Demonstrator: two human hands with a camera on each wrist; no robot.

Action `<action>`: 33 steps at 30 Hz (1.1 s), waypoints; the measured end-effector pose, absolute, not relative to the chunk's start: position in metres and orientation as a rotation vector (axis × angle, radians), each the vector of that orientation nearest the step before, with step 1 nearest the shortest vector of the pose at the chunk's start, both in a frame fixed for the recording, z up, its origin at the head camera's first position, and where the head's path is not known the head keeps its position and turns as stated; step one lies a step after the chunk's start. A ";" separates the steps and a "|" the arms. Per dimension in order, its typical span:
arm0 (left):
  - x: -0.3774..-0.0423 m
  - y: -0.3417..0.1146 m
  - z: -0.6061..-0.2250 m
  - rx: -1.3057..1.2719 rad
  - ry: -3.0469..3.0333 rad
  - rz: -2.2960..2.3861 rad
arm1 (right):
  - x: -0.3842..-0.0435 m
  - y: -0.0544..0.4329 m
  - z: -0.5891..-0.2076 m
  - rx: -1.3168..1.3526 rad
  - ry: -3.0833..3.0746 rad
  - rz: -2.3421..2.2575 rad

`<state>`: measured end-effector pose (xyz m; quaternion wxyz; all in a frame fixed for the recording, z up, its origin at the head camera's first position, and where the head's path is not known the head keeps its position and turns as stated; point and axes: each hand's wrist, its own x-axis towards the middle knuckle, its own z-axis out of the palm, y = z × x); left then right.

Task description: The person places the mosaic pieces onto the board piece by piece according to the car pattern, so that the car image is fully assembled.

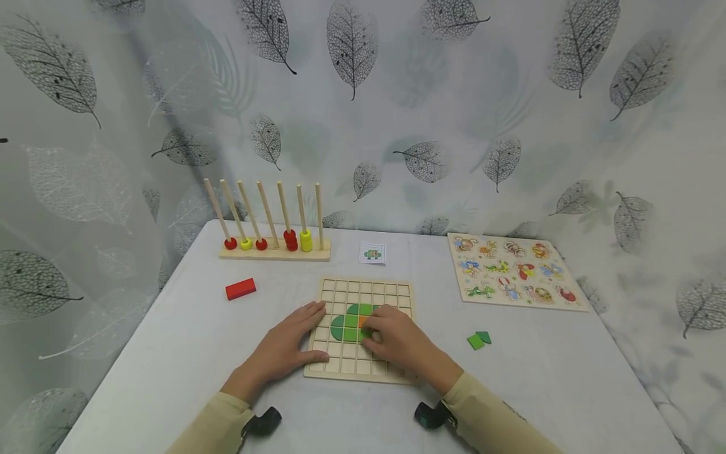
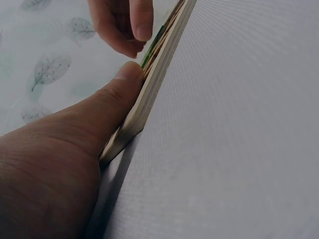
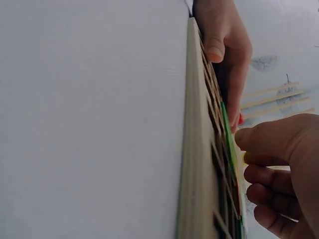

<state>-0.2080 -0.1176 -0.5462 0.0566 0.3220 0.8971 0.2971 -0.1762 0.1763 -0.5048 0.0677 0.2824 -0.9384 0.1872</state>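
A square wooden grid board point(image 1: 329, 366) lies on the white table. Green tiles point(image 1: 351, 320) fill a rounded patch of its cells, with an orange tile point(image 1: 362, 322) among them. My left hand point(image 1: 286, 340) rests at the board's left side, fingers straight along the edge and thumb on the frame point(image 2: 130, 117). Over the tiles is my right hand point(image 1: 399, 337), fingers bent and thumb tip close to the green pieces point(image 3: 227, 134). I cannot tell whether a tile is pinched there. The right hand covers part of the pattern.
A printed pattern card point(image 1: 372, 253) lies behind the board. Two loose green tiles point(image 1: 476, 342) are to the right. A peg stand point(image 1: 275, 252) with red and yellow rings and a red block point(image 1: 241, 289) are at left. An insect puzzle board point(image 1: 513, 271) lies back right.
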 end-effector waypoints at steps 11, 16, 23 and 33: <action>-0.209 -0.119 -0.548 0.981 2.729 0.882 | -0.171 0.201 -0.482 0.815 -2.675 0.743; -0.209 -0.119 -0.549 0.982 2.729 0.889 | -0.166 0.214 -0.474 0.745 -2.684 0.745; -0.208 -0.118 -0.550 0.988 2.723 0.901 | -0.160 0.233 -0.467 0.699 -2.665 0.722; -0.209 -0.118 -0.550 0.997 2.737 0.884 | -0.151 0.266 -0.454 0.603 -2.618 0.662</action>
